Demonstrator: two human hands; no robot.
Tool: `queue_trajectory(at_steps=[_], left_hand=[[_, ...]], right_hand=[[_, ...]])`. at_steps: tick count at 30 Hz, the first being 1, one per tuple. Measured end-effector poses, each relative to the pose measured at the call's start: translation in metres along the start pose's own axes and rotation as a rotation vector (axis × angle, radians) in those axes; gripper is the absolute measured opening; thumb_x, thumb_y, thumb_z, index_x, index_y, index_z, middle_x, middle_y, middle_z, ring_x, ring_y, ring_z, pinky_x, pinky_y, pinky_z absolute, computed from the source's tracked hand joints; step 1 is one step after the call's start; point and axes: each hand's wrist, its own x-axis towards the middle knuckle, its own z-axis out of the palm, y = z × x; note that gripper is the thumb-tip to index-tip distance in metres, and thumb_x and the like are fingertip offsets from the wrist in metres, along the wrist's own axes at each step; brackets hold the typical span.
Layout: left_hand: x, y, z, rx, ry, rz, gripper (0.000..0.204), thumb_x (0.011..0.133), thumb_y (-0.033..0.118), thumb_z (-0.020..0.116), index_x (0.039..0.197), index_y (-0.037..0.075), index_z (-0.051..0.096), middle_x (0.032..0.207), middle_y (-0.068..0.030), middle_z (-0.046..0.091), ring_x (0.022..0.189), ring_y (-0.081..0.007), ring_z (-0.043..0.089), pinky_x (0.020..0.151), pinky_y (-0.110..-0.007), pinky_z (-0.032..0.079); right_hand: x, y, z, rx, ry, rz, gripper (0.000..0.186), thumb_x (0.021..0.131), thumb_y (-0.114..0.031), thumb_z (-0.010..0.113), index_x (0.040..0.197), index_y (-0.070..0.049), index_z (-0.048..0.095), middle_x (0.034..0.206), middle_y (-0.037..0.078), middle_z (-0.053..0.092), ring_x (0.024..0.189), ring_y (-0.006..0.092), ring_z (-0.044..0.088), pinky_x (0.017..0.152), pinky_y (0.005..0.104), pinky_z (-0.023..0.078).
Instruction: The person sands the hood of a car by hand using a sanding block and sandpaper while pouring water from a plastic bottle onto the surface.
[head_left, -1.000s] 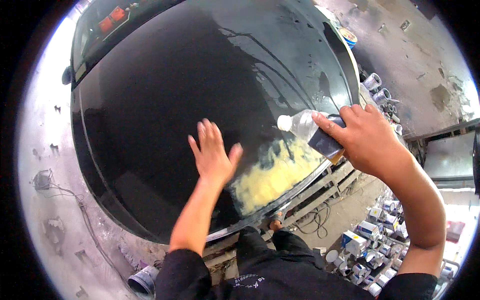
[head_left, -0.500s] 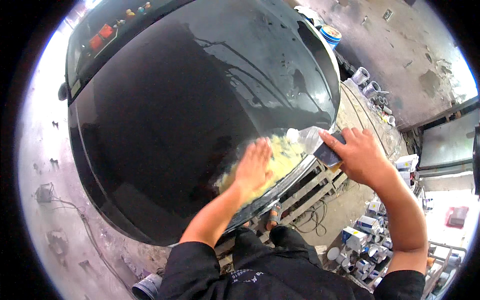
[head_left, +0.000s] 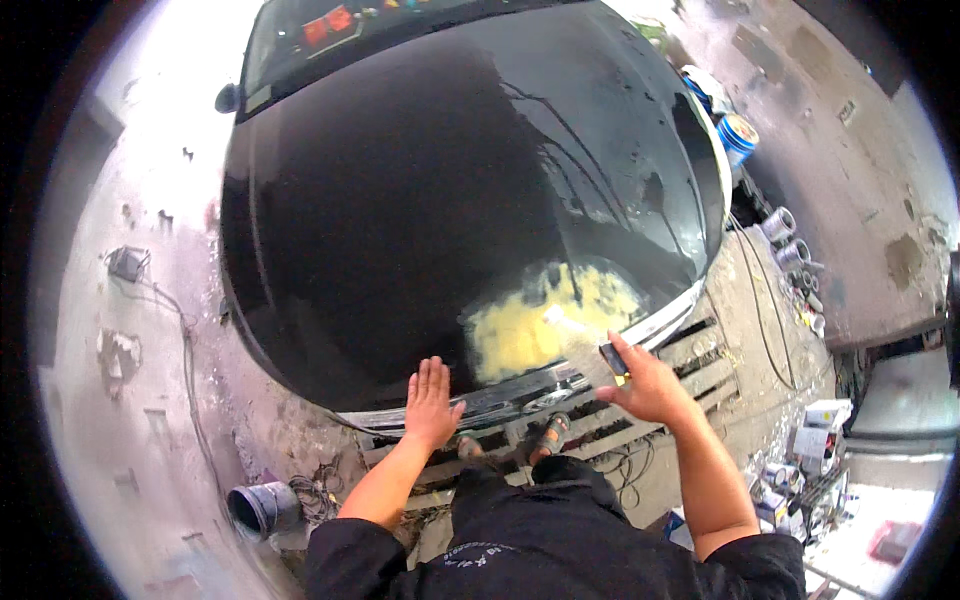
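Ahead of me lies a black car hood [head_left: 380,200], wet and glossy on its right side. A yellow patch of body filler [head_left: 510,335] covers its front edge, with dark smudged borders. My left hand [head_left: 432,405] lies flat with its fingers stretched out at the hood's front edge, left of the patch; it holds nothing. My right hand [head_left: 650,385] grips a dark sanding block [head_left: 614,362] at the patch's right front. From the same hand a clear plastic bottle [head_left: 588,345] points over the filler, its outline blurred against the yellow.
A wooden pallet [head_left: 690,350] lies under the car's front, by my feet. A dark bucket [head_left: 262,508] stands at the lower left near coiled cables. Cans [head_left: 790,252] line the right wall, below a blue-and-white pail [head_left: 738,135]. Boxes [head_left: 825,430] are stacked at lower right.
My left hand has left the filler and moved left to the bare hood edge. My right hand has come lower and left with the block and bottle. The view has shifted.
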Motion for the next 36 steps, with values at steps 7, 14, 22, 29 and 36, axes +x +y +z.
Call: queue_trajectory(at_steps=[7,14,22,29,36], left_hand=[[-0.068,-0.035,-0.02,-1.294,-0.097,-0.353,0.08,0.094,0.044,0.061,0.146,-0.009,0.029,0.142,-0.0233,0.046,0.132,-0.0278,0.045,0.111,-0.037,0.033],[-0.156,-0.069,-0.074,-1.972,0.189,-0.279,0.074,0.096,0.033,0.062,0.154,0.014,0.019,0.132,-0.0024,0.052,0.114,-0.0119,0.053,0.089,-0.03,0.049],[-0.275,-0.218,-0.058,-1.92,0.632,-0.338,0.059,0.09,0.015,0.069,0.139,0.003,0.037,0.124,-0.007,0.051,0.109,-0.0171,0.054,0.094,-0.032,0.047],[-0.365,-0.292,-0.097,-1.95,0.784,-0.355,0.068,0.081,0.019,0.076,0.137,0.003,0.039,0.119,-0.0065,0.053,0.109,-0.017,0.053,0.097,-0.034,0.044],[-0.418,-0.353,-0.08,-1.934,0.891,-0.464,0.072,0.078,0.021,0.079,0.138,0.003,0.042,0.124,-0.0065,0.054,0.117,-0.0187,0.051,0.101,-0.035,0.04]], right_hand=[[0.024,-0.119,0.091,0.253,-0.123,-0.1,0.092,0.078,-0.036,0.079,0.147,0.0,0.031,0.135,0.026,0.052,0.126,0.0391,0.051,0.106,0.041,0.039],[0.034,-0.268,0.186,0.176,-0.167,-0.587,0.072,0.087,-0.023,0.065,0.149,-0.007,0.031,0.135,0.025,0.048,0.124,0.0413,0.049,0.102,0.0433,0.042],[0.031,-0.43,0.26,0.758,-0.678,-0.293,0.047,0.102,-0.018,0.047,0.148,-0.013,0.038,0.136,0.005,0.048,0.113,0.0194,0.053,0.091,0.0345,0.052],[0.071,-0.512,0.321,1.131,-0.665,-0.055,0.039,0.092,0.004,0.051,0.129,-0.007,0.053,0.12,0.009,0.058,0.105,0.0268,0.061,0.079,0.0408,0.061],[0.11,-0.59,0.411,1.034,-0.832,-0.061,0.032,0.092,-0.001,0.056,0.123,-0.007,0.054,0.115,0.007,0.061,0.098,0.0234,0.063,0.073,0.0381,0.061]])
